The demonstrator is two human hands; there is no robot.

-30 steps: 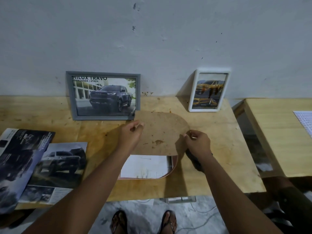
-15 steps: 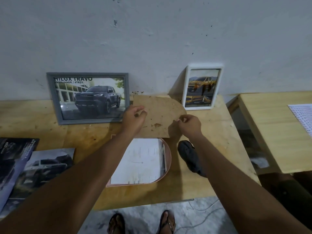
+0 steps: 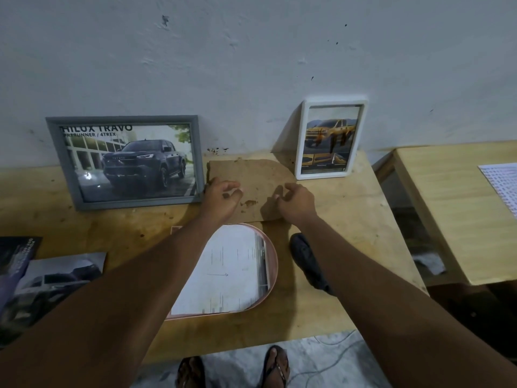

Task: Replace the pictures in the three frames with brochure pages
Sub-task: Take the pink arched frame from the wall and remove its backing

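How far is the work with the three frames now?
Done: the grey frame and white frame stand against the wall showing truck pages. In hand: the pink frame lies face down, page inside; left hand and right hand are at its backing board. Remaining: refit the board.

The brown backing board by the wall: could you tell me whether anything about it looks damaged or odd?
The backing board, lying flat on the table, has dark blotchy stains toward its near edge, and its far edge looks ragged. It is out of the pink frame in front.
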